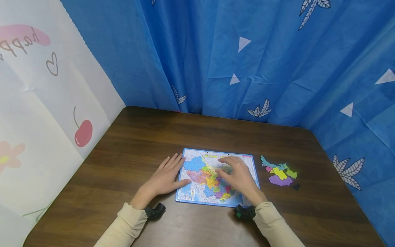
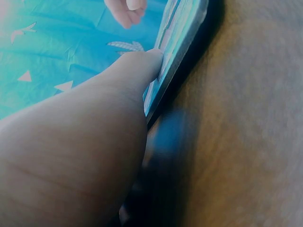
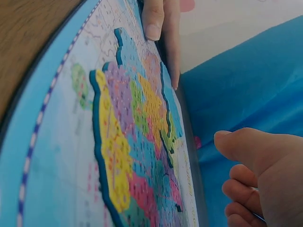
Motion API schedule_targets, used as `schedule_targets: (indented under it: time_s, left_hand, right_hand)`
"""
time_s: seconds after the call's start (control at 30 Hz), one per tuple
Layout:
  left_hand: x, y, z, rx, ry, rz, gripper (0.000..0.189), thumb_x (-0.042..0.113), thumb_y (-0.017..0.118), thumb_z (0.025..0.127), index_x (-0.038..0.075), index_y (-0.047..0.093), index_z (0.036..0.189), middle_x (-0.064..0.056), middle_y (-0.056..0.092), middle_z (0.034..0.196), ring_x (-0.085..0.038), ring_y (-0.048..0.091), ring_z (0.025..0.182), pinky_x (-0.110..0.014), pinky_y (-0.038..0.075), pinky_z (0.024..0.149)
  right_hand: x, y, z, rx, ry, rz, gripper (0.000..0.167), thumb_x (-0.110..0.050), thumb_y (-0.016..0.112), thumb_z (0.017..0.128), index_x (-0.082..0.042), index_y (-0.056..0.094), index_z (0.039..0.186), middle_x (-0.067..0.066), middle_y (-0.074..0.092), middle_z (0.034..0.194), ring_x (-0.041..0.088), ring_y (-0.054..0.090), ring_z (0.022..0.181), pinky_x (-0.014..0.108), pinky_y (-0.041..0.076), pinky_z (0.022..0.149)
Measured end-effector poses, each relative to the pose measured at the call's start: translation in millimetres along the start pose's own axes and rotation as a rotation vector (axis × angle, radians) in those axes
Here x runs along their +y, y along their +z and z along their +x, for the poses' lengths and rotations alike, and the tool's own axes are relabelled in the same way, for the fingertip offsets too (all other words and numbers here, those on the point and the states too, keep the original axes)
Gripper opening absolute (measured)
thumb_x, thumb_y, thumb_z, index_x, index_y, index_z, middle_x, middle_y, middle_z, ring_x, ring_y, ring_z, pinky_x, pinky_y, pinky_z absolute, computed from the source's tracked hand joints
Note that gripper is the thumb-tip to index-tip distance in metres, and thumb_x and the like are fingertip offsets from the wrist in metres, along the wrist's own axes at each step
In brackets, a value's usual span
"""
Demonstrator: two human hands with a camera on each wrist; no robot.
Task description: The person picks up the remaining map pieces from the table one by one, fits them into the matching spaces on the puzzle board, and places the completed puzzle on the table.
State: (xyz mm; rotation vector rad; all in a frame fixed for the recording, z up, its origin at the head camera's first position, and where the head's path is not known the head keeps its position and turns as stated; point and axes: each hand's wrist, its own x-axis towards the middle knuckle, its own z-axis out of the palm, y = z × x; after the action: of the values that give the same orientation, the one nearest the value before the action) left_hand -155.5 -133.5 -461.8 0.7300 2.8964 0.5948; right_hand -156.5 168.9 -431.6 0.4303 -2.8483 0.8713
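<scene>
A map puzzle board (image 1: pixel 202 202) with a blue border lies on the table, its colored province pieces (image 3: pixel 111 146) standing slightly raised. My left hand (image 1: pixel 166 176) rests at the board's left edge, fingers straight and spread. Its thumb (image 2: pixel 154 59) reaches over the board's edge in the left wrist view. Above the upper right part of the map hovers my right hand (image 1: pixel 242 175), thumb apart from loosely bent fingers. Nothing shows between that thumb and the fingers. The right hand hides part of the map's upper right.
Several loose puzzle pieces lie right of the board, among them a teal one (image 1: pixel 273 164), a yellow one (image 1: pixel 280 173), a purple one (image 1: pixel 280 180) and a dark one (image 1: pixel 296 187). Blue curtain (image 1: pixel 216 68) hangs behind the brown table (image 1: pixel 154 130); a white printed sheet (image 1: pixel 61 103) hangs at left.
</scene>
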Motion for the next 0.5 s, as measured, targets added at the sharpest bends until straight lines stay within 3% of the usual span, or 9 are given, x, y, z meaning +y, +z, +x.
schedule_targets:
  time_s: [0.5]
  left_hand:
    - [0.3, -0.3, -0.2, -0.004, -0.005, 0.0, 0.095, 0.069, 0.055, 0.095, 0.009, 0.028, 0.164, -0.011, 0.02, 0.172, -0.031, 0.012, 0.161, -0.054, 0.01, 0.13]
  right_hand:
    - [14, -13, -10.1, 0.041, 0.0, -0.012, 0.044, -0.035, 0.085, 0.087, -0.014, 0.074, 0.124, 0.008, 0.071, 0.131, 0.034, 0.06, 0.129, 0.062, 0.049, 0.106]
